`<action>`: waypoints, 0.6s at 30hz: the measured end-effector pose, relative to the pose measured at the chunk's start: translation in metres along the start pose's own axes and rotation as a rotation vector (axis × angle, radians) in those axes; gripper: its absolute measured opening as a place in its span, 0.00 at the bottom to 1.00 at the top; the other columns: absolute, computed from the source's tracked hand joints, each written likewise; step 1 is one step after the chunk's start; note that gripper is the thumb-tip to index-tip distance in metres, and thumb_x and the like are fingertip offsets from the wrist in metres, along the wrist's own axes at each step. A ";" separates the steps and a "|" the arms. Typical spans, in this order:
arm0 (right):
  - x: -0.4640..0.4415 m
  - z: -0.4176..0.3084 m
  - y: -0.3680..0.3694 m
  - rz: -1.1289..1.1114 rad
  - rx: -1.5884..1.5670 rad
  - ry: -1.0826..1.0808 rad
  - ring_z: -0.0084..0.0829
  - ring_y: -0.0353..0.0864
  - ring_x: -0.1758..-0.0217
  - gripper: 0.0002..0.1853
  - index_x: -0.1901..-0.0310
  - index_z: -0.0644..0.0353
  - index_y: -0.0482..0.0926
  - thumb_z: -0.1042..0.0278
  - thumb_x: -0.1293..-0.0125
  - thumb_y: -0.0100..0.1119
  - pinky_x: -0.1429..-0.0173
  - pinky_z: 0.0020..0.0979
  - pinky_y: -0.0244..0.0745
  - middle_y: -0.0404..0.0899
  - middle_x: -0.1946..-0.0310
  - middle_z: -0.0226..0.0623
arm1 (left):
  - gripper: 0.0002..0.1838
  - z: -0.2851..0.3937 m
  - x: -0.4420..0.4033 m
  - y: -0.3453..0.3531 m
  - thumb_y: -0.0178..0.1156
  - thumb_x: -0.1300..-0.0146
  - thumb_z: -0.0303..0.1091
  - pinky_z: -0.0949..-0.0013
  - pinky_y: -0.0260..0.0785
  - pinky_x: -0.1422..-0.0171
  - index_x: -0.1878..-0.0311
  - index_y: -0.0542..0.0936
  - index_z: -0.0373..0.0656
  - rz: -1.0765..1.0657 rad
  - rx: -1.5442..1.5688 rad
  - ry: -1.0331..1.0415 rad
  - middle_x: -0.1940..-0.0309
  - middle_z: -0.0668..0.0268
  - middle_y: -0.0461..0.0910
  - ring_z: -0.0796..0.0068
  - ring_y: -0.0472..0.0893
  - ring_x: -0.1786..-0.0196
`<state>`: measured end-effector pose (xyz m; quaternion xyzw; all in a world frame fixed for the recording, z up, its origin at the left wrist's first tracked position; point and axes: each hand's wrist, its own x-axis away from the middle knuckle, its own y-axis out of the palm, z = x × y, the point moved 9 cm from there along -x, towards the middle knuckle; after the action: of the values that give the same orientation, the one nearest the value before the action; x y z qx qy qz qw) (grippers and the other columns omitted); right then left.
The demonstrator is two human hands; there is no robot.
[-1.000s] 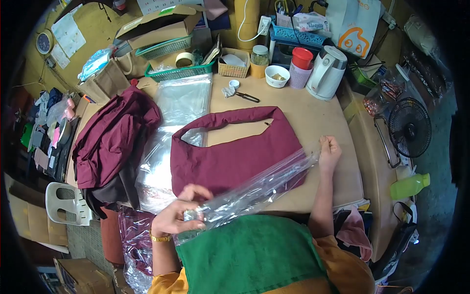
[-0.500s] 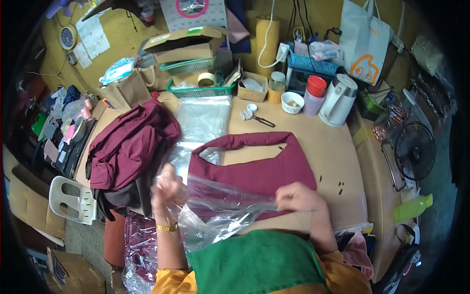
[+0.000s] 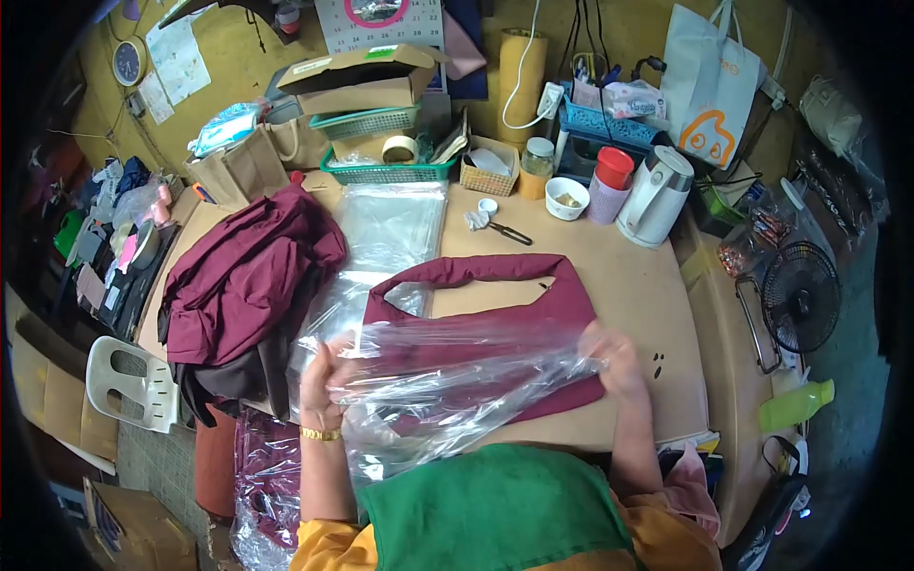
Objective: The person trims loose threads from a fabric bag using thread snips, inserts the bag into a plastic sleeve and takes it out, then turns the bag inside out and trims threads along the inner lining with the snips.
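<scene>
Between my two hands a clear plastic bag is stretched sideways. My left hand grips its left end, with a gold watch band at the wrist. At the other end my right hand is closed on the plastic. Beneath and behind the plastic lies a maroon shoulder bag, flat on the table, its handle loop pointing away from me. The lower part of this bag shows only through the film. A stack of clear plastic bags lies beyond my left hand.
A heap of maroon bags lies at the left of the table. Along the back stand a green basket, a white bowl, a tumbler and a white kettle. Small black-handled snips lie near them.
My right hand has moved right and slightly up, and my left hand slightly down. The plastic bag is now spread wider and covers more of the maroon bag.
</scene>
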<state>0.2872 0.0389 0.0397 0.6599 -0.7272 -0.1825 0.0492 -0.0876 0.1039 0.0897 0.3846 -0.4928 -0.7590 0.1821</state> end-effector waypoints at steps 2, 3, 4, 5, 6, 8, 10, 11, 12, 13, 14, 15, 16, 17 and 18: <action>-0.018 -0.009 -0.019 0.248 -0.218 -0.031 0.22 0.75 0.68 0.08 0.69 0.60 0.80 0.67 0.35 0.59 0.63 0.26 0.72 0.77 0.68 0.30 | 0.13 -0.038 -0.001 -0.008 0.62 0.32 0.37 0.71 0.73 0.55 0.52 0.80 0.37 0.084 -1.138 -0.483 0.75 0.70 0.79 0.83 0.76 0.64; -0.013 -0.006 -0.038 0.491 -0.434 -0.064 0.23 0.76 0.67 0.12 0.69 0.59 0.80 0.60 0.33 0.59 0.62 0.27 0.73 0.78 0.66 0.32 | 0.16 -0.053 0.006 -0.015 0.66 0.34 0.37 0.73 0.71 0.55 0.49 0.81 0.36 0.032 -1.535 -0.829 0.72 0.72 0.81 0.86 0.75 0.63; -0.010 -0.002 -0.044 0.496 -0.432 -0.060 0.23 0.76 0.67 0.12 0.69 0.59 0.80 0.60 0.33 0.59 0.62 0.27 0.73 0.78 0.66 0.32 | 0.12 -0.055 0.010 -0.026 0.67 0.36 0.37 0.72 0.71 0.55 0.55 0.84 0.38 0.206 -1.457 -0.883 0.70 0.71 0.80 0.83 0.74 0.64; -0.019 0.014 -0.019 0.127 -0.214 0.137 0.22 0.76 0.67 0.08 0.69 0.59 0.80 0.66 0.36 0.60 0.62 0.27 0.72 0.79 0.68 0.31 | 0.12 -0.027 0.008 -0.030 0.66 0.35 0.37 0.72 0.71 0.55 0.57 0.83 0.38 0.417 -1.550 -0.672 0.70 0.71 0.80 0.82 0.74 0.65; -0.013 0.034 0.008 -0.243 0.008 0.327 0.21 0.76 0.67 0.03 0.69 0.59 0.80 0.71 0.39 0.62 0.63 0.26 0.72 0.79 0.69 0.29 | 0.11 0.002 0.013 -0.031 0.65 0.34 0.37 0.71 0.71 0.56 0.58 0.82 0.38 0.626 -1.624 -0.449 0.71 0.70 0.79 0.81 0.75 0.67; 0.035 0.028 0.075 -0.968 0.708 0.563 0.21 0.77 0.69 0.04 0.69 0.59 0.82 0.70 0.41 0.65 0.61 0.27 0.73 0.81 0.74 0.29 | 0.14 0.027 -0.001 -0.002 0.63 0.33 0.42 0.74 0.70 0.64 0.62 0.76 0.40 0.648 -0.922 0.300 0.75 0.72 0.77 0.82 0.75 0.72; 0.011 0.022 0.047 -0.468 0.350 0.365 0.22 0.79 0.69 0.05 0.73 0.58 0.81 0.72 0.39 0.63 0.57 0.28 0.74 0.82 0.72 0.31 | 0.16 0.013 -0.009 -0.010 0.62 0.32 0.44 0.71 0.71 0.62 0.57 0.77 0.38 0.138 -0.258 0.046 0.72 0.70 0.78 0.80 0.76 0.70; -0.005 -0.005 0.044 -0.345 -0.090 0.025 0.25 0.79 0.71 0.10 0.70 0.56 0.80 0.63 0.32 0.60 0.58 0.29 0.75 0.82 0.72 0.33 | 0.18 0.005 -0.002 -0.010 0.63 0.33 0.44 0.71 0.71 0.61 0.54 0.77 0.37 0.136 -0.282 -0.014 0.70 0.70 0.79 0.81 0.76 0.68; -0.014 0.007 0.002 0.128 -0.346 0.082 0.27 0.79 0.71 0.15 0.66 0.55 0.80 0.51 0.30 0.56 0.60 0.30 0.75 0.81 0.71 0.35 | 0.19 0.001 0.006 -0.019 0.64 0.33 0.44 0.70 0.70 0.60 0.52 0.78 0.36 0.272 -0.573 -0.048 0.68 0.70 0.80 0.81 0.76 0.67; -0.023 0.008 0.011 -0.134 -0.622 0.116 0.28 0.79 0.69 0.18 0.63 0.55 0.79 0.47 0.31 0.56 0.60 0.31 0.75 0.81 0.71 0.36 | 0.22 0.000 0.016 -0.037 0.65 0.34 0.45 0.70 0.70 0.58 0.49 0.78 0.35 0.458 -1.050 -0.190 0.66 0.70 0.81 0.82 0.76 0.66; -0.023 0.003 0.017 -0.399 -0.893 0.148 0.28 0.79 0.68 0.21 0.60 0.55 0.79 0.43 0.32 0.55 0.60 0.33 0.75 0.81 0.71 0.37 | 0.21 -0.035 0.007 -0.029 0.65 0.34 0.43 0.70 0.70 0.57 0.49 0.79 0.36 0.043 -1.305 -0.565 0.65 0.70 0.82 0.82 0.76 0.65; -0.012 0.027 0.021 -0.483 -0.736 0.317 0.28 0.80 0.67 0.20 0.61 0.56 0.80 0.44 0.32 0.57 0.60 0.33 0.75 0.81 0.71 0.35 | 0.13 -0.033 0.013 -0.039 0.61 0.30 0.40 0.70 0.70 0.57 0.56 0.81 0.39 0.226 -1.375 -0.663 0.69 0.71 0.81 0.80 0.76 0.69; -0.001 0.024 0.043 -0.598 -0.026 0.275 0.27 0.79 0.68 0.21 0.60 0.58 0.81 0.45 0.33 0.60 0.60 0.32 0.75 0.80 0.72 0.32 | 0.13 -0.030 0.017 -0.044 0.61 0.30 0.40 0.70 0.70 0.57 0.56 0.81 0.39 0.224 -1.375 -0.670 0.69 0.71 0.81 0.80 0.76 0.69; 0.012 0.020 0.063 -0.766 0.675 0.177 0.26 0.79 0.69 0.21 0.60 0.60 0.81 0.46 0.34 0.62 0.61 0.32 0.75 0.79 0.74 0.29 | 0.12 0.004 0.015 -0.048 0.58 0.28 0.40 0.70 0.71 0.58 0.60 0.80 0.40 0.445 -0.951 -0.248 0.72 0.71 0.79 0.80 0.76 0.70; 0.034 0.011 0.094 -1.073 0.771 0.380 0.24 0.79 0.69 0.13 0.59 0.65 0.83 0.66 0.41 0.70 0.62 0.31 0.75 0.83 0.69 0.34 | 0.14 0.036 0.025 -0.058 0.55 0.26 0.40 0.70 0.71 0.60 0.64 0.79 0.42 0.623 -0.496 0.162 0.75 0.71 0.78 0.80 0.76 0.71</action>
<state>0.1906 0.0137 0.0550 0.9196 -0.2916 0.2091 -0.1597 -0.1254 0.1352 0.0355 0.2199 -0.3716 -0.7307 0.5289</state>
